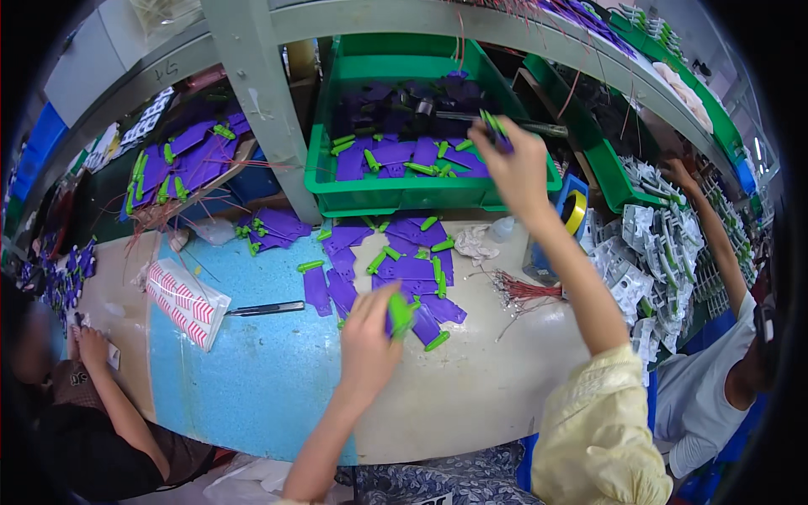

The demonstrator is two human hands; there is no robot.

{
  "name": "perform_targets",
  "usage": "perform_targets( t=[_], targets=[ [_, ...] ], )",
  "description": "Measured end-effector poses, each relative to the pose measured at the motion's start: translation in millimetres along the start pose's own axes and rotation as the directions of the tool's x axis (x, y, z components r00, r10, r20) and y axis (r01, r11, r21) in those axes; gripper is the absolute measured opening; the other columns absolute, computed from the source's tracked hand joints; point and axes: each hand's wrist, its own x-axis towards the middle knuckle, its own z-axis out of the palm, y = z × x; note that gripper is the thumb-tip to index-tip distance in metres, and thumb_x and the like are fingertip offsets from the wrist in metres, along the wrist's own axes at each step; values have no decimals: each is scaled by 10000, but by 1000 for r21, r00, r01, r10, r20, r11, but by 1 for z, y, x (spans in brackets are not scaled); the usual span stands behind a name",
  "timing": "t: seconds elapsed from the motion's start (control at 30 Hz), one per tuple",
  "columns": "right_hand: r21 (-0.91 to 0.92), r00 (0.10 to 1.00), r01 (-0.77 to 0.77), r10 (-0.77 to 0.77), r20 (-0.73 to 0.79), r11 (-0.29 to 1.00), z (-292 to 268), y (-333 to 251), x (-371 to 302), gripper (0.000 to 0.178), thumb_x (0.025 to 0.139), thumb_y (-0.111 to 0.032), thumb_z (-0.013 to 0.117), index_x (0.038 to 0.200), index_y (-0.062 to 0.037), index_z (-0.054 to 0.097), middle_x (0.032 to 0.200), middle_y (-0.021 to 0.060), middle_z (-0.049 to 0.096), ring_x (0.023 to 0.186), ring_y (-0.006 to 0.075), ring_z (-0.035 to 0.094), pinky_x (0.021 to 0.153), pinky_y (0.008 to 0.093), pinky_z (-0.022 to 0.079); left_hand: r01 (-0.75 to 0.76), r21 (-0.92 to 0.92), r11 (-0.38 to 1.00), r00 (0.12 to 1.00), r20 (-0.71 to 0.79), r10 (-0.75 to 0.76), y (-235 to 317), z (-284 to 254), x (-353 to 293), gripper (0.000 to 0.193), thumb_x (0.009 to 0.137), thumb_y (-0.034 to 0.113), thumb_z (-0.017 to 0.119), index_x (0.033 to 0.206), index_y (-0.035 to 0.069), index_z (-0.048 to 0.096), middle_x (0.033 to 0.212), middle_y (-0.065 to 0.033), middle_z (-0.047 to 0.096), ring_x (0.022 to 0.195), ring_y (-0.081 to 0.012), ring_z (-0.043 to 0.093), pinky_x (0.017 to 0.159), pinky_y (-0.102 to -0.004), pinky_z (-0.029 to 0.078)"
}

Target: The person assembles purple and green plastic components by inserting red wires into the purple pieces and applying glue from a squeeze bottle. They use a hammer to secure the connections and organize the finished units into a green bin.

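Observation:
My left hand (368,341) is closed around a flat purple plastic part with a bright green piece (402,316), held just above the worktable. Below and beyond it lies a loose pile of similar purple parts with green pieces (406,268). My right hand (518,164) reaches over the right front of a green plastic bin (404,200), gripping another purple-and-green part (495,130). The bin holds many more of these parts (393,151). Fingers hide much of both held parts.
A metal post (265,109) and shelf beam stand beside the bin. Tweezers (268,309) and a striped packet (187,303) lie at left; red wires (526,290), yellow tape (576,212) and white-grey parts (652,244) at right. Other people's hands (91,347) work on both sides.

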Motion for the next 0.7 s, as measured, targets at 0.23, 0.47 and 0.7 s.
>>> perform_targets(
  t=[0.23,0.47,0.7],
  targets=[
    [-278,868,-264,353,350,924,5,-9,-133,217,875,-199,674,951,4,677,721,231,654,654,412,638,615,476,498,20,335,942,915,373,-153,8,42,68,409,713,22,743,1071,-34,554,1025,-218,655,1037,-370,616,799,-480,543],
    [-220,753,-229,316,578,948,30,-40,-153,313,886,-226,667,1088,14,673,754,255,666,707,417,666,629,490,515,483,-618,620,868,246,-431,-25,-11,-6,200,909,94,640,1083,-1,623,1028,-120,685,919,-230,670,872,-366,519],
    [305,683,-562,223,695,769,-37,-130,-177,442,736,-242,847,1028,31,658,808,114,699,585,134,587,553,319,487,447,-885,128,782,318,-536,27,-7,-47,198,1018,215,524,1132,54,539,1056,-166,675,1014,-229,666,848,-379,540]
  ],
)
